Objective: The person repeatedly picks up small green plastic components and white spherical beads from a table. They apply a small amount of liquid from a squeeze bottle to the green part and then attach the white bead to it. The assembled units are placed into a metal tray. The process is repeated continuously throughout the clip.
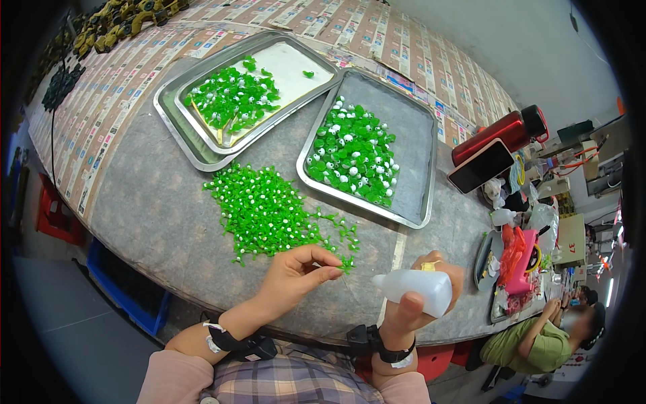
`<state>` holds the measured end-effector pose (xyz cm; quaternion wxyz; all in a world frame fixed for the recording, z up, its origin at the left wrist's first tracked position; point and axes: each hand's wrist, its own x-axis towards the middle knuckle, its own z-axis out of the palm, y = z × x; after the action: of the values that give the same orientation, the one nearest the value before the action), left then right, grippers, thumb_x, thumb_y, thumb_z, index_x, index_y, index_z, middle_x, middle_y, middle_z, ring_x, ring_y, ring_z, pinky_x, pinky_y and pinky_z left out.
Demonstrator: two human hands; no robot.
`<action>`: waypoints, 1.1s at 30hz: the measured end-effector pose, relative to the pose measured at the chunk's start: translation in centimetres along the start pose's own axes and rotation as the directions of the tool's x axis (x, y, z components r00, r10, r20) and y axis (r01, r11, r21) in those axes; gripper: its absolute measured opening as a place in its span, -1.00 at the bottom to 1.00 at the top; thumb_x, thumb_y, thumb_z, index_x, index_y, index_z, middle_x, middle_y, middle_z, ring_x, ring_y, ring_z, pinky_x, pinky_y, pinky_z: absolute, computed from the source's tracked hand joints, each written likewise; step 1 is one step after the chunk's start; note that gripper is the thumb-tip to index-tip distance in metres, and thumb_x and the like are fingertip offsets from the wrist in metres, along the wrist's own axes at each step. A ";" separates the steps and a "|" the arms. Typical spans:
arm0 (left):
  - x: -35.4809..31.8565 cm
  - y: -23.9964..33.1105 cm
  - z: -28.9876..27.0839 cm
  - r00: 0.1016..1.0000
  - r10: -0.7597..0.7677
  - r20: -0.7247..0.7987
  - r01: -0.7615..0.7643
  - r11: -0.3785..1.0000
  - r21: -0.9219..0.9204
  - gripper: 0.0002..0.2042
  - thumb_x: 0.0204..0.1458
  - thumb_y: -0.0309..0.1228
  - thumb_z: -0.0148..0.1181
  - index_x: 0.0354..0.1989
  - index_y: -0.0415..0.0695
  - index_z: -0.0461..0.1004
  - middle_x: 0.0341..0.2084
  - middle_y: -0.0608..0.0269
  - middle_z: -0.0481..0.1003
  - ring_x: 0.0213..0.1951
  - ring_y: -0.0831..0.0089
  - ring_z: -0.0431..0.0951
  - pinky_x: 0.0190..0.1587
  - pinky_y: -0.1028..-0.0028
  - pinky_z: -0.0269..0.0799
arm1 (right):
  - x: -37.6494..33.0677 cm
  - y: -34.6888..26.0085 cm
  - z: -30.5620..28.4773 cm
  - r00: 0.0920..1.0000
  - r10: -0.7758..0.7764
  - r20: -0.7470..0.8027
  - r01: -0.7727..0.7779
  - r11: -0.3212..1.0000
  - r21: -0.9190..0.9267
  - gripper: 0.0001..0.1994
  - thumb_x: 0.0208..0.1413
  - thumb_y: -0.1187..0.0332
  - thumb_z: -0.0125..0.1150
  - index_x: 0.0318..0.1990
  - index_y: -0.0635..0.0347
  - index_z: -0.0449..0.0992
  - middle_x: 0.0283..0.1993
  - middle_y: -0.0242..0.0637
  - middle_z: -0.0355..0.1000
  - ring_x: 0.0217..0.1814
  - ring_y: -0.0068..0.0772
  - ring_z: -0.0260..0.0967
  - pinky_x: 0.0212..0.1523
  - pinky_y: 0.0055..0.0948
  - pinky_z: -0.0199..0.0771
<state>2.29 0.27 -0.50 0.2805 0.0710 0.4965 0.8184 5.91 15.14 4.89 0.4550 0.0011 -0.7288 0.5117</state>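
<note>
I pinch one small green plastic piece (pixel 346 264) between my left hand (pixel 296 275) fingertips near the table's (pixel 155 215) front edge, while my right hand (pixel 431 286) grips the white squeeze bottle (pixel 412 285) sideways, its nozzle close to the piece for dabbing.

The right hand (pixel 431 283) is covering the near side of the white squeeze bottle (pixel 412 288). The green piece (pixel 346 264) at the left hand's (pixel 296 273) fingertips is too small to make out. The far-left dark parts (pixel 60 84) are blurring.
</note>
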 end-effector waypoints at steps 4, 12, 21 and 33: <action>0.0 0.0 0.1 0.999 0.044 -0.005 -0.044 0.999 0.006 -0.90 -0.13 -0.58 0.08 -0.40 -0.25 0.40 -0.45 0.32 0.41 -0.40 0.67 0.39 -0.35 0.70 0.31 | -0.2 0.2 -0.1 1.000 0.021 0.010 -0.021 1.000 0.004 -0.51 -0.33 0.02 0.26 -0.45 0.22 0.22 -0.62 -0.40 0.13 -0.62 -0.51 0.04 -0.61 -0.55 0.05; 0.0 -0.1 0.2 0.998 0.063 -0.020 -0.062 0.998 0.009 -0.91 -0.14 -0.59 0.09 -0.41 -0.25 0.41 -0.45 0.32 0.41 -0.40 0.66 0.38 -0.34 0.69 0.31 | -0.1 0.2 0.1 0.998 0.001 0.068 0.002 0.999 -0.048 -0.53 -0.33 0.03 0.26 -0.45 0.24 0.27 -0.57 -0.37 0.17 -0.60 -0.49 0.08 -0.58 -0.55 0.09; 0.1 -0.1 0.2 0.998 0.059 -0.034 -0.059 0.998 -0.008 -0.90 -0.14 -0.57 0.08 -0.40 -0.25 0.41 -0.47 0.29 0.43 -0.42 0.64 0.40 -0.35 0.67 0.32 | 3.0 1.7 -5.2 0.965 0.132 -0.225 -0.170 0.973 -0.158 -0.65 -0.10 0.19 0.10 -0.32 0.28 0.19 -0.41 -0.31 0.20 -0.39 -0.56 0.21 -0.35 -0.58 0.25; 0.2 -0.1 0.0 0.998 0.021 -0.064 -0.024 0.998 -0.058 -0.92 -0.13 -0.59 0.06 -0.41 -0.27 0.38 -0.50 0.22 0.43 -0.45 0.54 0.44 -0.36 0.60 0.37 | 1.0 10.3 -13.5 0.813 0.583 0.011 -0.566 0.794 -0.222 -0.63 -0.16 0.56 0.10 -0.13 0.33 0.19 -0.23 -0.22 0.31 -0.13 -0.49 0.25 -0.11 -0.57 0.21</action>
<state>2.20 0.46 -0.63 0.2574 0.0424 0.4801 0.8375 9.52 30.58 -1.27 0.2465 -0.2475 -0.7616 0.5458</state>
